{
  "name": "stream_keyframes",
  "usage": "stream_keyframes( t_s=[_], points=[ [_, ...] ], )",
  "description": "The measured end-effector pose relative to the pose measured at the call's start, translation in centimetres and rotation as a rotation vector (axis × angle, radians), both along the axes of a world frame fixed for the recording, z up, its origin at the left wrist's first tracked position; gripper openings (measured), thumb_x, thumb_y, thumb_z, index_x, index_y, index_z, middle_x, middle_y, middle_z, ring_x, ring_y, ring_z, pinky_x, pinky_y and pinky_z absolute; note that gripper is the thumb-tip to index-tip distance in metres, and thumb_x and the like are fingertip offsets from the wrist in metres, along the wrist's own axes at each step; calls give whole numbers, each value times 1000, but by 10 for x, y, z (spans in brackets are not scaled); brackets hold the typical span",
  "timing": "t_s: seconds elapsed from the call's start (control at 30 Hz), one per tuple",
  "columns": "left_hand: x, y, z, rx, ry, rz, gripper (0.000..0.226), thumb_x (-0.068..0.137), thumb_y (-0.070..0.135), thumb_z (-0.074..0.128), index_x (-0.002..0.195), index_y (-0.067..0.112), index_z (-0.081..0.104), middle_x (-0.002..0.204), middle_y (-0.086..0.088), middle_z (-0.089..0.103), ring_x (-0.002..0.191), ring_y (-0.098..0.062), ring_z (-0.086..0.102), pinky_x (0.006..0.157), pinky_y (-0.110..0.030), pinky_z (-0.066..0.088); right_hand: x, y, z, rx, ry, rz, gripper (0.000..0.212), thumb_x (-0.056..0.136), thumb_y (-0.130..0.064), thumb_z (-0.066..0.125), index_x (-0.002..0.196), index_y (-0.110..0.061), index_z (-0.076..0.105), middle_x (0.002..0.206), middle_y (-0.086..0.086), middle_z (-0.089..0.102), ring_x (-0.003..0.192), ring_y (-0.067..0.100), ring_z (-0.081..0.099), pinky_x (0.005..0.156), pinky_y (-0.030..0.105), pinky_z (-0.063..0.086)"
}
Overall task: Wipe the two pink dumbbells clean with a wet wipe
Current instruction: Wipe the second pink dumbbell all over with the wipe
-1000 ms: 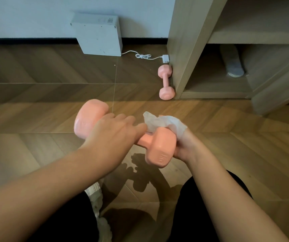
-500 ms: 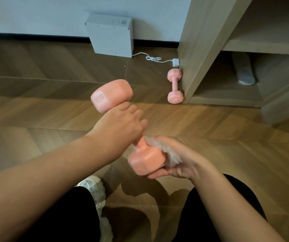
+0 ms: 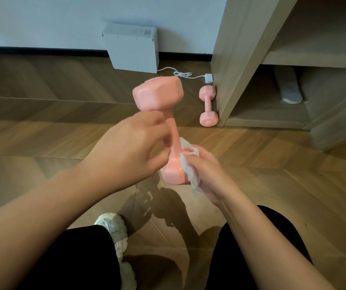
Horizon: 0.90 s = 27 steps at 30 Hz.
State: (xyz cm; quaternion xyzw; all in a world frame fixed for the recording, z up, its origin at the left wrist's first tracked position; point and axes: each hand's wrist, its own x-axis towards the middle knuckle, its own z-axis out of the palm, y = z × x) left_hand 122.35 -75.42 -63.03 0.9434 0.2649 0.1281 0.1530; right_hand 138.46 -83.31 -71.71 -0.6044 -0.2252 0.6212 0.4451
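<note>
Dumbbell [image 3: 159, 95] mid-frame, near upright, off the floor [image 3: 42, 132]. Left hand [image 3: 130, 151] fingers curled round handle; right hand [image 3: 207, 174] fingers press wipe [image 3: 189, 170] on lower head. Second dumbbell [image 3: 207, 105] upper right on floor, against cabinet [image 3: 230, 59].

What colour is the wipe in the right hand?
White; the head view shows the wipe pressed against the lower end of the held dumbbell.
</note>
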Motion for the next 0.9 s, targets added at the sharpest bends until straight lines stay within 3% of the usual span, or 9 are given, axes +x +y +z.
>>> stream_keyframes(
  t_s=[0.1,0.17,0.23,0.33,0.4,0.57,0.67,0.77,0.9],
  points=[
    [0,5,-6,-383,-20,415,25,71,48,64,82,27,58,85,12,61,81,-7,60,66,-21,46,0,1,3,41,-60,-20,23,95,-21,59,115,-33,58,95,-7,67,71,4,70,60,21,56],
    [7,12,-11,-692,-78,527,44,68,45,76,102,23,58,98,12,63,90,-4,61,75,-21,50,-3,2,7,93,-127,-11,27,90,-24,57,115,-34,58,106,-6,65,87,5,68,69,22,54],
    [18,15,-14,-949,-317,517,45,74,30,82,111,16,60,103,5,67,97,-10,66,82,-25,53,-7,2,12,138,-172,11,39,85,-24,55,123,-32,57,110,-9,65,97,6,65,75,25,52],
    [35,13,-12,-1188,-800,578,14,81,15,77,80,10,64,71,-4,65,73,-21,65,77,-37,54,-12,3,19,217,-233,21,33,90,-17,56,114,-40,55,103,-17,63,91,-3,63,71,21,49],
    [40,17,-12,-1318,-977,713,27,84,13,73,63,15,56,50,-3,51,51,-20,51,65,-35,48,-15,5,20,247,-234,47,32,92,-16,56,105,-45,52,101,-19,61,89,-10,60,73,20,51],
    [46,22,-10,-1310,-963,756,36,84,9,70,52,19,56,44,0,40,41,-15,39,48,-26,37,-23,7,13,236,-82,51,23,98,-18,51,105,-40,53,102,-8,62,97,13,64,87,37,54],
    [50,15,-13,-1240,-880,674,27,83,9,72,62,16,55,44,1,40,42,-15,39,54,-29,35,-26,11,6,149,-59,-29,16,98,-24,52,96,-39,57,95,-12,65,87,5,65,79,26,54],
    [50,6,-16,-1204,-778,577,28,74,18,75,54,18,54,44,-1,42,46,-20,40,52,-29,33,-26,18,2,39,-93,-120,23,98,-20,51,83,-36,59,81,-10,65,69,0,63,65,21,51],
    [49,0,-21,-1184,-669,550,35,81,19,74,53,16,53,46,-3,47,47,-20,42,38,-19,33,-22,16,-2,-1,-219,-123,11,93,-25,59,86,-33,59,89,-6,67,84,11,64,68,28,53]
  ],
)
